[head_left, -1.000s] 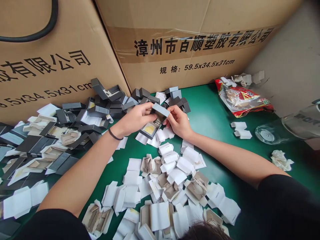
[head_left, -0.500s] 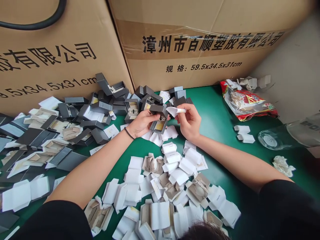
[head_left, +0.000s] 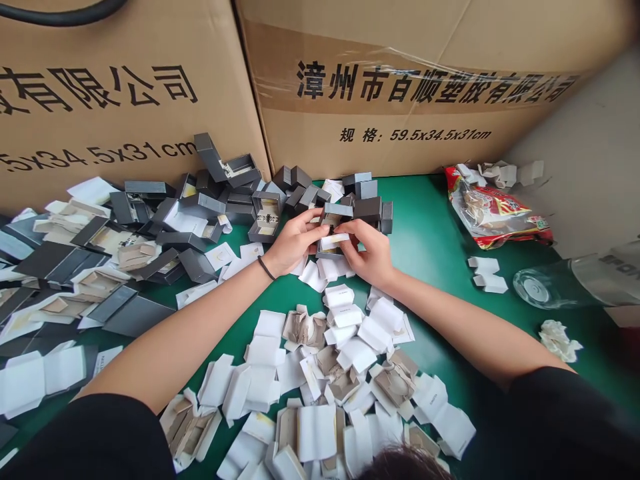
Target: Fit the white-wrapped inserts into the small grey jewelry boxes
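My left hand (head_left: 295, 241) grips a small dark hinged box (head_left: 337, 212) that stands open near the middle. In my right hand (head_left: 369, 252), a folded white card (head_left: 334, 241) is pinched between the fingers, over the open box. Both hands meet at the box, and its inside is partly hidden by the card and fingers. Behind and to the left lie many dark boxes (head_left: 243, 170), several of them open. Folded white card pieces (head_left: 317, 430) are spread across the green table (head_left: 423, 220) between my forearms.
Two large cardboard cartons (head_left: 390, 40) stand along the back. On the right are a red snack bag (head_left: 495, 210), a clear plastic cup (head_left: 555, 283) lying on its side and a crumpled tissue (head_left: 560, 340).
My right hand has moved left and brought the white card onto the open box. The box has shifted slightly right with my left hand. The view has turned a little.
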`<action>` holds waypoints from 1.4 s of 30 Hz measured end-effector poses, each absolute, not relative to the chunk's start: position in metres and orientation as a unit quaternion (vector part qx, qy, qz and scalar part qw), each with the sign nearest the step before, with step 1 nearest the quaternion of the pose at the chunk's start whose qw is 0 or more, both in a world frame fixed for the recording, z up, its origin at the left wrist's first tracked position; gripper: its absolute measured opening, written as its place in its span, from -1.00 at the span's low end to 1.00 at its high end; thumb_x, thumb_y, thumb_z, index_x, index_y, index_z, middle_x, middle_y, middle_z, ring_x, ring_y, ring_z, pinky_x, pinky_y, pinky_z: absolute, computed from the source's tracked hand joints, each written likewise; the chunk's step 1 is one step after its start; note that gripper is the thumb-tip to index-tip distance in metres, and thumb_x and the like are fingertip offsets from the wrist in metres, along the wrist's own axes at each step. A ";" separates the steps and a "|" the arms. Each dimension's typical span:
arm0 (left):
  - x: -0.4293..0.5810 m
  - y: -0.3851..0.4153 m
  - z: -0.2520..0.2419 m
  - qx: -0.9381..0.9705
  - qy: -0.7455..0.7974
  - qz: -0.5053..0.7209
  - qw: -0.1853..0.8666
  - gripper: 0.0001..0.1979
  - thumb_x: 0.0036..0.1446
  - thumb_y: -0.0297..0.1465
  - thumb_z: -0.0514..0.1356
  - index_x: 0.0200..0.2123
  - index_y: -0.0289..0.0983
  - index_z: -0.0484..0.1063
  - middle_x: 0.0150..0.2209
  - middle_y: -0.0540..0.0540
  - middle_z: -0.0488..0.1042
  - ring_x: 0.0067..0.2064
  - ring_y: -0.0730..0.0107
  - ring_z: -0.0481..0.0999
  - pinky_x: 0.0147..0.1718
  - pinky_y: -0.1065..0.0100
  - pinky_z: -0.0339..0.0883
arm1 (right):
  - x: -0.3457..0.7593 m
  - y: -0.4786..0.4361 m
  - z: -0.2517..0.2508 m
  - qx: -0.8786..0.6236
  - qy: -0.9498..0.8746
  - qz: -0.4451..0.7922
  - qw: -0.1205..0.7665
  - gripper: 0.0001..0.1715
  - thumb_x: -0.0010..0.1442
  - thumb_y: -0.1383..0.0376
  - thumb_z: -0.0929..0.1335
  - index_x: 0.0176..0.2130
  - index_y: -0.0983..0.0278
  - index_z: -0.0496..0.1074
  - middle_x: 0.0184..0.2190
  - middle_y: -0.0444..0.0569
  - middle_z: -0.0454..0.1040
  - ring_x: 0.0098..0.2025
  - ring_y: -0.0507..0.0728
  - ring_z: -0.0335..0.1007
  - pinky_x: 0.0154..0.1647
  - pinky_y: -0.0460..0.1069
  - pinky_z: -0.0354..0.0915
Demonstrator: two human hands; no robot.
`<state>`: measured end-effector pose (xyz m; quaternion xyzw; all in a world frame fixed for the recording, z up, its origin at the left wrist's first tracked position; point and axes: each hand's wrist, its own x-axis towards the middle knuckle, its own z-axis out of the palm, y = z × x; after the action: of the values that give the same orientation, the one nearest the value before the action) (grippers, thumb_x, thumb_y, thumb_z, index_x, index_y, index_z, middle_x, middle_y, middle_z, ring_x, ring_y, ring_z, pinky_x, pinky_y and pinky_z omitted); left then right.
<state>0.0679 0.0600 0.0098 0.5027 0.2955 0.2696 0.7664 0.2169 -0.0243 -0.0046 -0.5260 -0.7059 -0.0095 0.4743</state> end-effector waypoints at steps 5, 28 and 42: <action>0.066 0.062 0.006 0.543 0.282 0.265 0.745 -0.45 -0.01 -0.13 0.31 0.02 -0.21 0.36 -0.42 0.01 0.40 -0.48 0.65 0.28 -0.54 0.55 0.06 | 0.217 -0.025 -0.007 -0.568 -0.692 0.011 0.445 -0.77 0.27 0.27 0.22 -0.24 0.28 0.43 -0.35 -0.05 0.51 -0.45 -0.06 0.31 -0.41 -0.14 0.26; 0.072 0.054 -0.001 0.594 0.281 0.290 0.696 -0.38 -0.05 -0.36 0.32 0.09 -0.30 0.23 -0.10 -0.13 0.44 -0.11 0.47 0.46 -0.09 0.47 0.37 | 0.216 -0.024 -0.003 -0.628 -0.641 0.076 0.435 -0.70 0.23 0.17 0.25 -0.33 0.33 0.44 -0.56 -0.13 0.43 -0.56 -0.10 0.25 -0.48 -0.19 0.19; 0.075 0.054 -0.012 0.649 0.244 0.308 0.651 -0.43 -0.03 -0.62 0.09 0.12 -0.38 0.24 0.03 -0.25 0.40 -0.09 0.45 0.47 -0.10 0.43 0.35 | 0.217 -0.031 -0.007 -0.624 -0.671 0.000 0.400 -0.68 0.24 0.18 0.28 -0.34 0.30 0.53 -0.53 -0.09 0.50 -0.55 -0.07 0.31 -0.48 -0.16 0.20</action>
<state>0.0754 0.0545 -0.0119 0.6488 0.2442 0.3084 0.6514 0.2169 -0.0311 -0.0075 -0.6239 -0.6711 0.0001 0.4005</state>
